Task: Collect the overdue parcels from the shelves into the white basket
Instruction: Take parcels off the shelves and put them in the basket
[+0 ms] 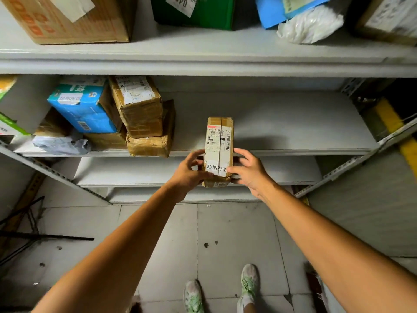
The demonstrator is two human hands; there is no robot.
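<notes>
A small brown cardboard parcel (218,143) with a shipping label and a white sticker of printed characters juts over the front edge of the middle shelf (293,123). My left hand (191,170) grips its left side near the bottom. My right hand (247,169) grips its right side, thumb on the white sticker. A blue box (83,109) bearing a similar white sticker lies among brown taped boxes (140,107) at the left of the same shelf. The white basket is not in view.
The top shelf (203,53) carries a large cardboard box (74,16), a green box (198,12), a blue envelope and a white plastic bag (311,26). Lower shelf boards (135,172) sit below the parcel. Grey tiled floor and my shoes (248,283) are below; black wires lie at left.
</notes>
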